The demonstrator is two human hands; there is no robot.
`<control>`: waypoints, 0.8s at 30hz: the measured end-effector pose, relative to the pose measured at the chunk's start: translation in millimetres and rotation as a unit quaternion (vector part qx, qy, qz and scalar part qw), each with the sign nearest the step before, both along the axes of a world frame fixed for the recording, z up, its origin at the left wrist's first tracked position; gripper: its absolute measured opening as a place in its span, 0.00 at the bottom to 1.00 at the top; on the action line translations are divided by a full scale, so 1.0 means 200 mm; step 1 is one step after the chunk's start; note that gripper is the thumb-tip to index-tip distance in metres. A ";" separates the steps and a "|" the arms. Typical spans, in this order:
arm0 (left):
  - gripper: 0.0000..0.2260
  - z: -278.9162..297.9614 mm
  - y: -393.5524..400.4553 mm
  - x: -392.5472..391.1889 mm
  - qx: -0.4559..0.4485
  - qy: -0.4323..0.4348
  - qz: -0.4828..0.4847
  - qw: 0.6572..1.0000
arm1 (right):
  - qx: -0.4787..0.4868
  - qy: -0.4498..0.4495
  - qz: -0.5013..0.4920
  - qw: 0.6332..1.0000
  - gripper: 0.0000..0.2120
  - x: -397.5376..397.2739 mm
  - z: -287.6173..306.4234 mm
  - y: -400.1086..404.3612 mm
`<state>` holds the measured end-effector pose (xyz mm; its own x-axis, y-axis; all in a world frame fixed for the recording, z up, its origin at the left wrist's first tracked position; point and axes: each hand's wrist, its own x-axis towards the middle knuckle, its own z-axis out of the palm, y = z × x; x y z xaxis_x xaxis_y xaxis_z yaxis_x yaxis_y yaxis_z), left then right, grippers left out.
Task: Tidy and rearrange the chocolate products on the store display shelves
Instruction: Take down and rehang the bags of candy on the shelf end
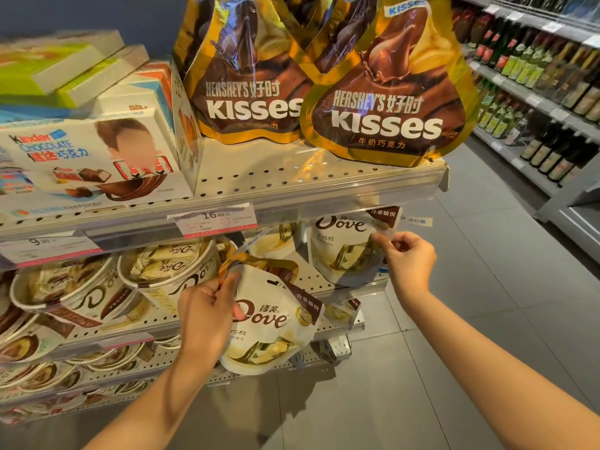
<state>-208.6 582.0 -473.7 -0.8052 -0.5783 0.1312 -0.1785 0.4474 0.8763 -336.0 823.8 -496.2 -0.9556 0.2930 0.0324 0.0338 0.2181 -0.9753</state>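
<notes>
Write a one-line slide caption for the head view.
Left hand and right hand each pinch a white Dove pouch at the shelf below the Hershey's Kisses bags.

You stand in a shop aisle on a grey tiled floor [487,319]. A dark blue-grey wall [81,14] rises at upper left. To your right, grey metal shelving [552,186] holds rows of dark and green bottles [526,63]. Warm light falls from above.
</notes>
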 end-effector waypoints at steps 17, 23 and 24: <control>0.23 0.06 0.05 -0.05 0.080 -0.007 0.003 0.997 | 0.122 0.007 0.032 0.992 0.13 0.05 0.10 0.22; 0.23 0.09 0.06 -0.07 0.096 -0.006 0.006 0.995 | 0.150 0.011 0.018 0.988 0.10 0.09 0.13 0.25; 0.23 0.08 0.05 -0.07 0.092 -0.008 0.007 0.996 | 0.157 0.016 0.014 0.987 0.10 0.09 0.14 0.26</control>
